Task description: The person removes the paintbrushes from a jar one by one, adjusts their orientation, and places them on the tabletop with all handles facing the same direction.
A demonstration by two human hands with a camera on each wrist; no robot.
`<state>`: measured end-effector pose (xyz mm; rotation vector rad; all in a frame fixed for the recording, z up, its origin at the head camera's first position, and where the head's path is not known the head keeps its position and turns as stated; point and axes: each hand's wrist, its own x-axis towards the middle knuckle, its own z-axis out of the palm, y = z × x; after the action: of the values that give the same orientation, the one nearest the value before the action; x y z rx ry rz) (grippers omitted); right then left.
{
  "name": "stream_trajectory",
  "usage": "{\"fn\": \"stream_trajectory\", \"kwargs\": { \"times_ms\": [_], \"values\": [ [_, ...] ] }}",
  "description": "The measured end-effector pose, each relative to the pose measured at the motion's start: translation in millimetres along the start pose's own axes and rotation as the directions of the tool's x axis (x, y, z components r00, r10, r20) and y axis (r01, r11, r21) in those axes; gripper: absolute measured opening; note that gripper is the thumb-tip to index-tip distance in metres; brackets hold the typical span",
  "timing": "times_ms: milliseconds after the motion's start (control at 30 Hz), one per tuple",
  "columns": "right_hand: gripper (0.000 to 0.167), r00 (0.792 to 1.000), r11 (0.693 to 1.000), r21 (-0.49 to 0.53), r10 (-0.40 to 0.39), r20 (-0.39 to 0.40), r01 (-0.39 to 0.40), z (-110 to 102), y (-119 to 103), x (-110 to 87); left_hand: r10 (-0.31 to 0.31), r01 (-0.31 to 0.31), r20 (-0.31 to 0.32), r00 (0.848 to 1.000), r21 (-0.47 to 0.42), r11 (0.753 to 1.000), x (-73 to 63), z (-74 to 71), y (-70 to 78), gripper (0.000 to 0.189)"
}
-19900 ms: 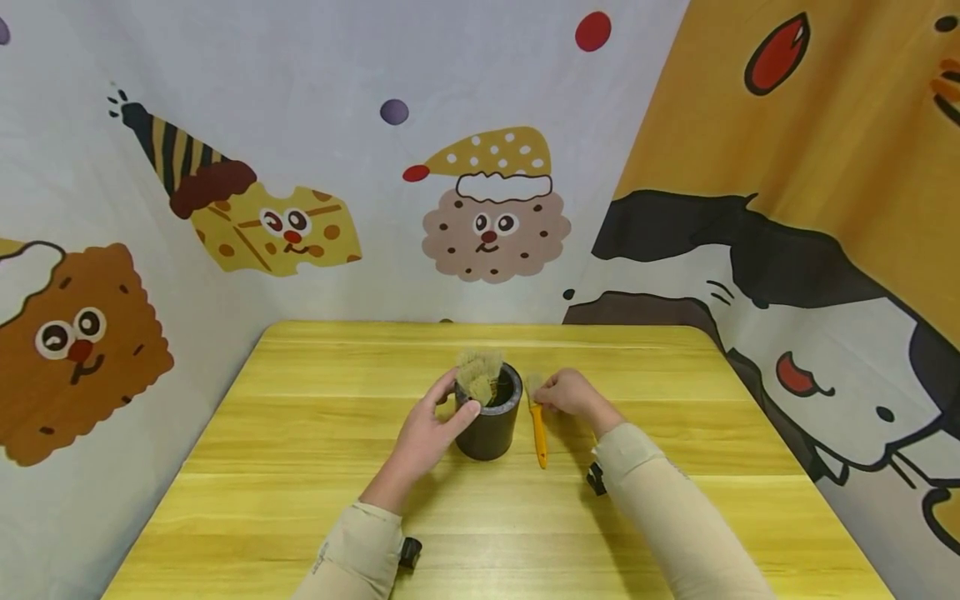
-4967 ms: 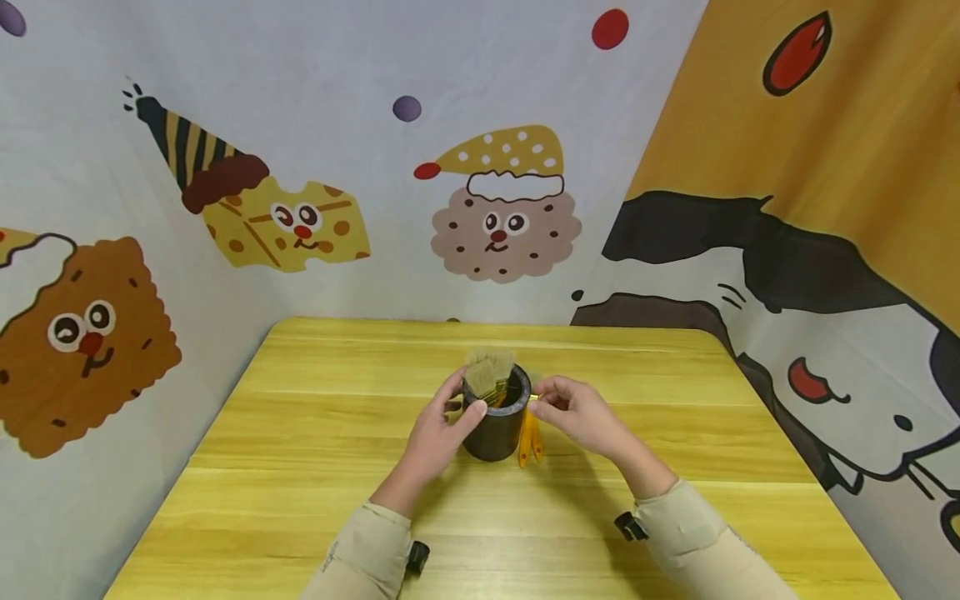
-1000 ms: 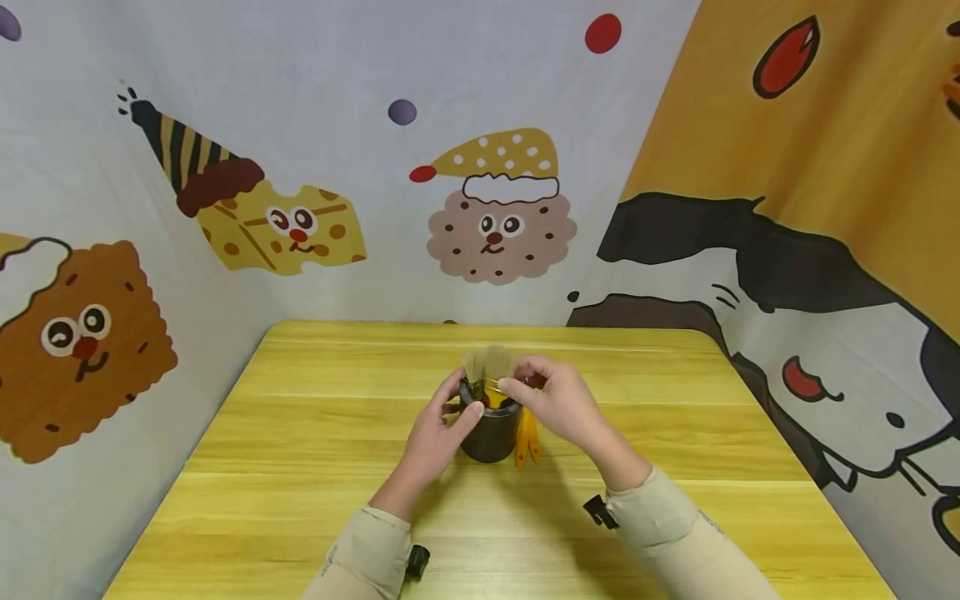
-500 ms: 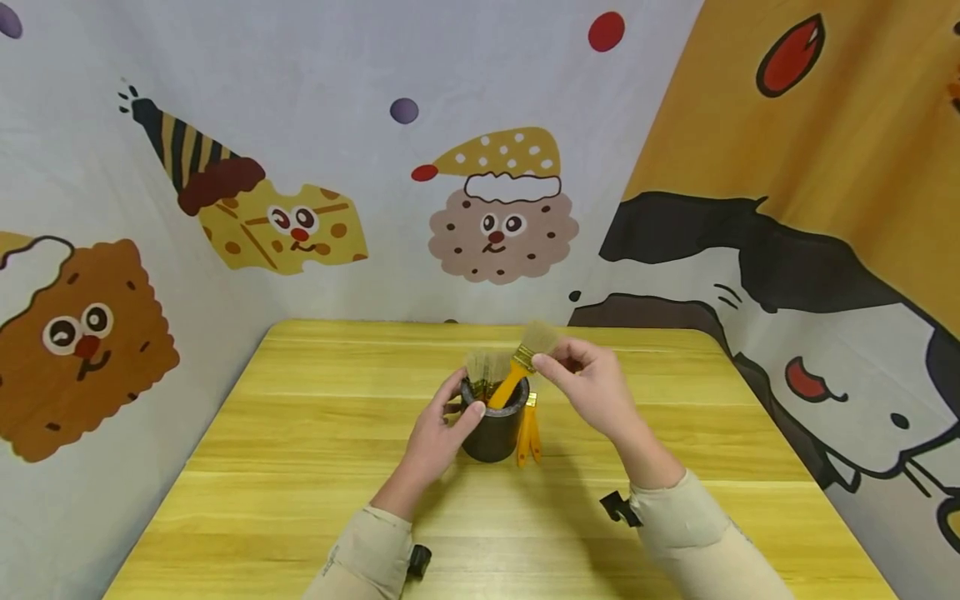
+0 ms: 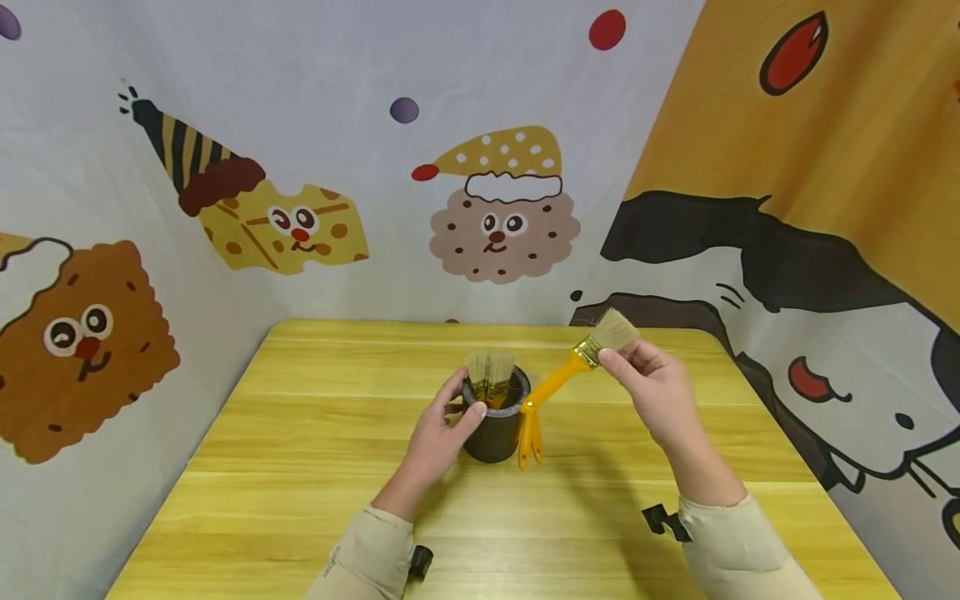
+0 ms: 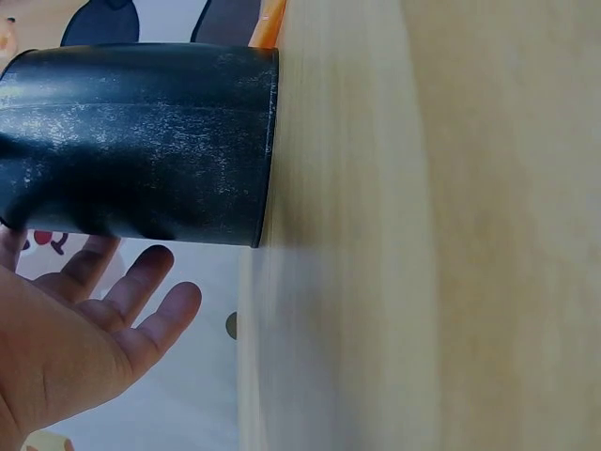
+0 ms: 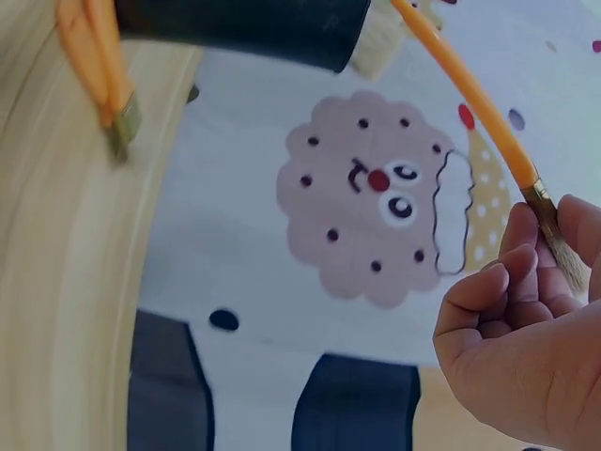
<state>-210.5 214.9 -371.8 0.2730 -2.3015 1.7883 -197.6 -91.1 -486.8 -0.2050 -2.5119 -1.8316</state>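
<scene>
Pinching the yellow-handled flat paintbrush point(image 5: 576, 362) near its bristles, right hand point(image 5: 663, 404); handle slants down-left from those fingers toward black cup point(image 5: 491, 437); left hand point(image 5: 431, 442), nearer, grips cup's rim.

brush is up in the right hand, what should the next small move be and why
Probably lower the held brush to the table beside the two brushes lying there: the right hand pinches it near the bristles, its handle end looks clear of the pot, and the left hand holds the pot by its rim.
</scene>
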Motion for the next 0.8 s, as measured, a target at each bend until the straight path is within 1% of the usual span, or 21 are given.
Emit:
{"fn": "stream_trajectory", "kwargs": {
  "times_ms": [67, 133, 233, 300, 467, 700, 800],
  "values": [
    [0.024, 1.000, 1.000, -0.014, 0.025, -0.002, -0.025, -6.1, 3.8, -1.7, 0.000, 0.000, 0.000, 1.000, -0.003, 1.000, 0.1, 0.4, -0.3, 0.068],
    [0.030, 0.998, 0.997, -0.049, 0.057, 0.006, -0.057, -10.8, 10.5, -2.9, -0.002, 0.002, -0.001, 1.000, -0.004, 1.000, 0.2, 0.8, -0.6, 0.068],
    [0.038, 0.993, 0.985, -0.132, 0.118, 0.030, -0.113, -16.1, 26.7, -3.8, -0.007, 0.007, -0.003, 1.000, -0.006, 1.000, 0.1, 1.0, -0.6, 0.069],
    [0.041, 0.984, 0.973, -0.174, 0.167, 0.055, -0.155, -18.7, 39.9, -4.3, -0.006, 0.006, -0.003, 1.000, -0.004, 1.000, 0.3, 1.2, -0.5, 0.069],
    [0.042, 0.965, 0.948, -0.238, 0.243, 0.103, -0.213, -19.8, 69.3, -3.5, 0.000, 0.000, -0.003, 1.000, -0.001, 1.000, 0.1, 0.8, -0.7, 0.069],
    [0.039, 0.947, 0.926, -0.270, 0.301, 0.113, -0.263, -12.9, 93.4, -0.2, 0.001, -0.001, -0.001, 1.000, 0.004, 1.000, 0.0, -0.5, -0.4, 0.069],
    [0.038, 0.944, 0.919, -0.285, 0.312, 0.104, -0.272, -10.2, 102.4, 0.9, 0.003, -0.003, 0.000, 1.000, 0.007, 1.000, 0.5, -0.8, -0.6, 0.069]
  ]
}}
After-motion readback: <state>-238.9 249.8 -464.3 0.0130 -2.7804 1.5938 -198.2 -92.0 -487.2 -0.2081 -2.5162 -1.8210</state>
